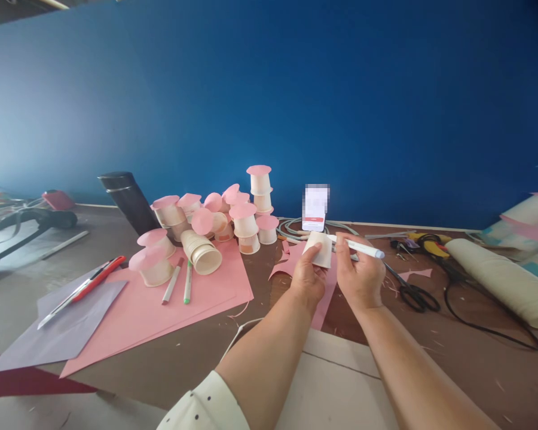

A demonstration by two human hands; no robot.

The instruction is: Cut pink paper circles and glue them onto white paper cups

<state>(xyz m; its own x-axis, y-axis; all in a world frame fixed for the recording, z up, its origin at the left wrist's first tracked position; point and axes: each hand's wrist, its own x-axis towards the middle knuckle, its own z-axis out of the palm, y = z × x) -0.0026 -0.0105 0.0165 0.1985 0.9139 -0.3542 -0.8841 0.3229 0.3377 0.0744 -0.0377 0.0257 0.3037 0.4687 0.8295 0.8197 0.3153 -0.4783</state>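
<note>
My left hand (311, 272) grips a white paper cup (321, 249) held above the table. Between the fingers of my right hand (361, 275) is a white marker pen (361, 246) with a pale blue end, its other end at the cup's side. Whether the tip touches the cup I cannot tell. Behind the cup a phone (314, 206) stands upright with its screen lit. Cut pink paper scraps (291, 264) lie under and beside my hands. To the left stand several paper cups topped with pink paper discs (242, 210), some stacked.
Pink sheets (161, 319), a grey-purple sheet (83, 325), a red utility knife (83, 289), two markers (188, 283), nested cups (201, 252) and a dark flask (128, 200) are left. Black scissors (416, 297), cables (475, 325) and a pale roll (502, 280) lie right. A blue wall (341, 107) rises behind.
</note>
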